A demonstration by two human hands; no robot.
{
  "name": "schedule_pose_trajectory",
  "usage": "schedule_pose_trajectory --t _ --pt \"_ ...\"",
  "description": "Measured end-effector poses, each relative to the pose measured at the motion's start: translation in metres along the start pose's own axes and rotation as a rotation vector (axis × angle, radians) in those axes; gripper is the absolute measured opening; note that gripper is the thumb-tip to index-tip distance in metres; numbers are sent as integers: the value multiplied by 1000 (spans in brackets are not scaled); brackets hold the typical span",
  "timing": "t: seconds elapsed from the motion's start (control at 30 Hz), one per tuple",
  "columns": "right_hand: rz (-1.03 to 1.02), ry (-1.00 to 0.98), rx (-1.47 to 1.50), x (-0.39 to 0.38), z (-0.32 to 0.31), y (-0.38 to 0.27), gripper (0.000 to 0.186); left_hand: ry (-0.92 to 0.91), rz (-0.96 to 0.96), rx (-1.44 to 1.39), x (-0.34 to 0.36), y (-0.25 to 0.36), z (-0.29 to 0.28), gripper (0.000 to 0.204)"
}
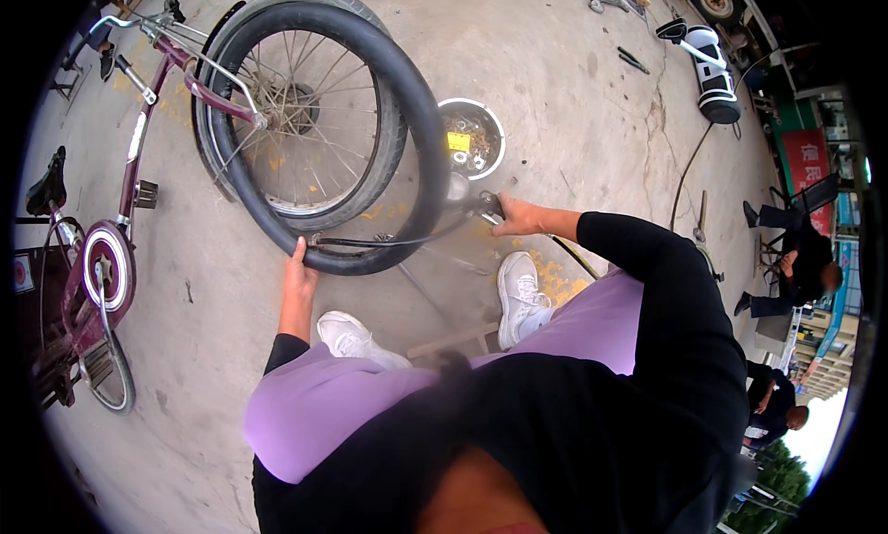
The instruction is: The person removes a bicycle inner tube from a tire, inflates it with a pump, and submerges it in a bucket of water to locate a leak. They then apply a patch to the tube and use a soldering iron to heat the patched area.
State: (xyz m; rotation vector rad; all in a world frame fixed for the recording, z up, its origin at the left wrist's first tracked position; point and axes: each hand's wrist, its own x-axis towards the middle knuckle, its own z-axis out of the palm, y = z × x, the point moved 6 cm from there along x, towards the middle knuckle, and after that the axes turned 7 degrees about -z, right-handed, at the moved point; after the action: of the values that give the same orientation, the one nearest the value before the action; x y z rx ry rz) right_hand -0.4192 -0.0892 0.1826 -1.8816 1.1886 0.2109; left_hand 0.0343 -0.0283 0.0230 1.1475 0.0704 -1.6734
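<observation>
A swollen black inner tube leans in front of a spoked bicycle wheel with its tyre. My left hand grips the tube's lower edge, its thumb up beside the valve and its other fingers mostly hidden. From the valve a thin black hose curves right to a metal tyre inflator. My right hand is closed around that inflator, apart from the tube. The wheel is beside the fork of a maroon bicycle lying on its side in the picture.
A round white-rimmed basin of small metal parts sits just beyond my right hand. Tools and black-handled pliers lie farther off. A white self-balancing scooter is at the far right. Seated people are at the right edge.
</observation>
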Motion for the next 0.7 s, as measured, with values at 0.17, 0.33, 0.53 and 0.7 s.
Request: schedule_pose_trajectory --t 0.17,0.33,0.53,0.7 --pt "-33 1 1 -1 1 2 72 -21 -1 -57 -1 -1 5 33" --pt "163 -57 24 2 8 15 81 -33 -6 -36 -1 -2 6 29" --pt "163 -79 5 5 9 12 71 3 18 -45 -7 -3 6 36" --pt "197 -84 22 5 10 10 71 96 157 121 -25 15 19 42"
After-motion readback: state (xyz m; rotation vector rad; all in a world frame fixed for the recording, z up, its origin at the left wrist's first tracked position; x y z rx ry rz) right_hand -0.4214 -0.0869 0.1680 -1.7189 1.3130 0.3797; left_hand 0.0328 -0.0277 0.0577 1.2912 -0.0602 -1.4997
